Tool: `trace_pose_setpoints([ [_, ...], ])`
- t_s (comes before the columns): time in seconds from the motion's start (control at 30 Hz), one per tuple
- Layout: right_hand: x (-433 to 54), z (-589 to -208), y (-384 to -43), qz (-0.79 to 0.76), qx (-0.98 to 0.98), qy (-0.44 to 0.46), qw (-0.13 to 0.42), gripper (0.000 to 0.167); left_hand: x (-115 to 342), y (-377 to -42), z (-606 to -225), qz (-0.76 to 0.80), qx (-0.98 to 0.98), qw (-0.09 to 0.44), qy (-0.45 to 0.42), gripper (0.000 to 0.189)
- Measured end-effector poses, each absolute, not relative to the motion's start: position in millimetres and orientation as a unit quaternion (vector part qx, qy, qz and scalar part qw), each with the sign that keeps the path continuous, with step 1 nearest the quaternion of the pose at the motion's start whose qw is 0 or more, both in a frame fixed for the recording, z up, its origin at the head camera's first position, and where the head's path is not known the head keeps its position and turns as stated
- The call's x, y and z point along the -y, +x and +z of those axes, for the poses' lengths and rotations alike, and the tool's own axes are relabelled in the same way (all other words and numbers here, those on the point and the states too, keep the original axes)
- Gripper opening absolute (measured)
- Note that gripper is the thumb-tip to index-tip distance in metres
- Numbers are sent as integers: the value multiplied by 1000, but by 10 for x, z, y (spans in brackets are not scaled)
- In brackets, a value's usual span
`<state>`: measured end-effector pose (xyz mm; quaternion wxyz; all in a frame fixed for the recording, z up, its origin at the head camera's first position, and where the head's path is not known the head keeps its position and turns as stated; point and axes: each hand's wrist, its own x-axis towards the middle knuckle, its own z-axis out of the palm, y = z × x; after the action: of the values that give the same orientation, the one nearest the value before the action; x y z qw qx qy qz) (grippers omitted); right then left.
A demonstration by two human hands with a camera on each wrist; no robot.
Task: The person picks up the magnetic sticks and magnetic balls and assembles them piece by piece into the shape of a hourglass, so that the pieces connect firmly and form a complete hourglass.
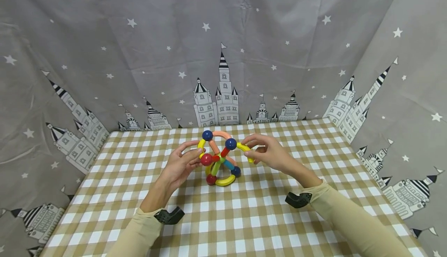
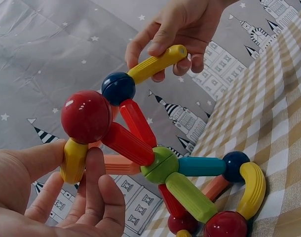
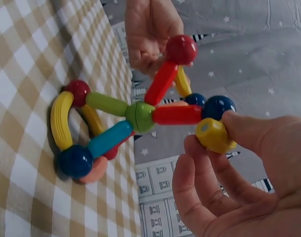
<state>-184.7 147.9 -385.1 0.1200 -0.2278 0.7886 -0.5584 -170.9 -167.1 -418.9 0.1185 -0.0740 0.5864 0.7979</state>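
A magnetic stick-and-ball model stands on the table, with straight rods meeting at a green ball (image 2: 160, 165) in its middle. My left hand (image 1: 178, 167) pinches a curved yellow rod (image 2: 73, 160) just under the large red ball (image 2: 86, 116) on the model's left. Between thumb and fingers, my right hand (image 1: 270, 154) holds another curved yellow rod (image 2: 158, 63). One end of that rod meets the upper right blue ball (image 1: 231, 144); its other end is free. Orange curved rod (image 1: 221, 133) joins this ball to the rear blue ball (image 1: 207, 135).
The model's base has a red ball (image 1: 211, 179), a blue ball (image 1: 236, 171) and a curved yellow rod (image 1: 225, 181) between them, resting on a checked tablecloth (image 1: 223, 226). A grey curtain (image 1: 272, 35) with castles and stars hangs behind the table and along its sides.
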Motion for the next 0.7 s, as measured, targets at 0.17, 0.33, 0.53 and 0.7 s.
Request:
trace_pose_setpoints([
  [0.17, -1449, -3866, -1820, -567, -785, -220, 121, 29, 1673, -1704, -4189, 799, -585, 118, -71, 49],
  [0.33, -1444, -3867, -1786, -572, -778, -227, 128, 30, 1674, -1702, -4189, 800, -584, 117, -73, 48],
  [0.53, -1383, -3908, -1695, -623, -738, -215, 143, 35, 1671, -1709, -4186, 800, -584, 117, -73, 46],
  [0.7, -1261, -3984, -1608, -662, -711, -187, 146, 39, 1670, -1710, -4187, 801, -583, 115, -71, 46],
])
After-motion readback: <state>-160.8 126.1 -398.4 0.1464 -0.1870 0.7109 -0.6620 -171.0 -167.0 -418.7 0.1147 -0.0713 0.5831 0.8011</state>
